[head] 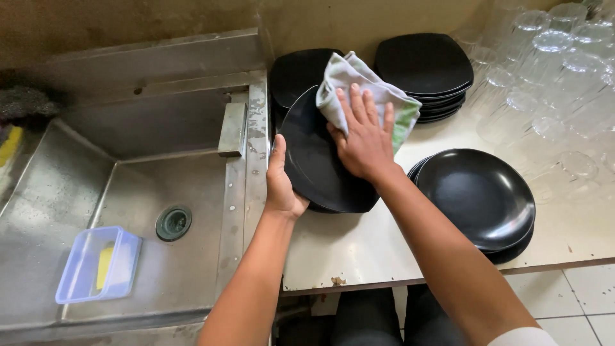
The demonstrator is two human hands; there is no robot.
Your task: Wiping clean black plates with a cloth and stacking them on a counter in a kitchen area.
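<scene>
From the head view, the left hand [282,182] grips the near-left edge of a tilted black plate [317,163] at centre. The right hand [364,138] lies flat, fingers spread, pressing a pale cloth [346,77] onto it. At three o'clock sits a round plate stack [480,198]; at nine, the steel sink [77,192].

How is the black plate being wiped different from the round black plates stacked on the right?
The wiped plate is squarish, tilted on edge, gripped by the left hand while the right hand presses a cloth on it. The round plates lie flat, stacked and untouched on the counter. Both are glossy black.
</scene>
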